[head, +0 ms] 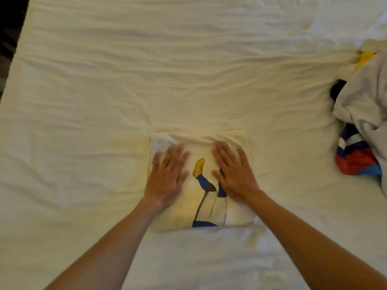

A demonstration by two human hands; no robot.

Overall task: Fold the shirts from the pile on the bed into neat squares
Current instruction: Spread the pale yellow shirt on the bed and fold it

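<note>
Nearest the camera, two bare forearms reach forward over the bed (83, 91) toward a folded shirt (201, 206), which serves as the reference point here. The shirt is pale cream with a printed figure in blue and yellow, and lies as a rough square on the sheet, its near edge closest to the person.

On the shirt's upper half, the left hand (167, 174) lies flat with fingers straight and spread, palm down on the left portion. The right hand (232, 172) lies the same way on the right portion. The hands are apart, with the print's yellow part showing between them; neither grips any cloth. Slight blur on both suggests movement.

Judgement: the step in hand is pressing and smoothing the finished fold. The far edge of the shirt still shows a raised ridge, so a firm sweep outward toward the edges seems called for before setting this piece aside.

Well to the right of the shirt, at the bed's right edge, lies the pile (364, 126) of unfolded garments: grey-white cloth over a red, blue and white striped item, with some yellow farther back. Judgement: the next move calls for drawing one from there.
</note>
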